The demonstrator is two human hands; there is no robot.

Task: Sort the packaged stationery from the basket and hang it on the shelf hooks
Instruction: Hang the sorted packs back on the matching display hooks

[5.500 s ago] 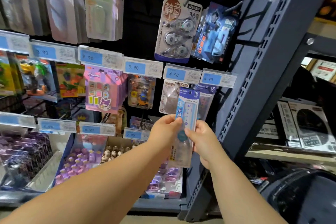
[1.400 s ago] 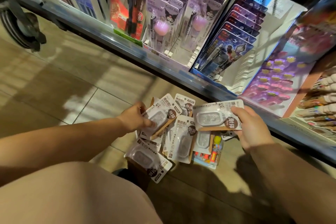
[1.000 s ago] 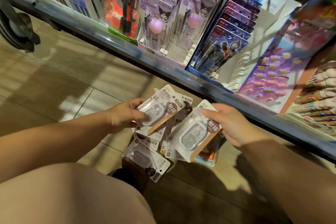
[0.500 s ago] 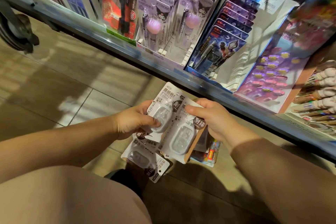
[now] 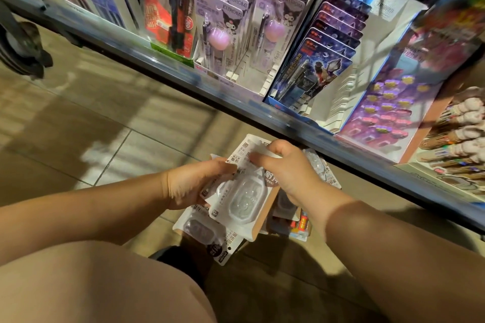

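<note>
The right hand (image 5: pixel 291 170) covers the upper corner of the blister pack (image 5: pixel 241 199); the left hand (image 5: pixel 194 186) has its fingers out of sight behind it. The print is too small to read. At two o'clock the colourful goods (image 5: pixel 451 34) blur. At ten o'clock the picture's edge cuts off a dark wheel (image 5: pixel 18 50).

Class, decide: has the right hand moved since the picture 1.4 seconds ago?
Yes. Against the shelf edge, the right hand has moved left, to the packs held in the left hand.
</note>
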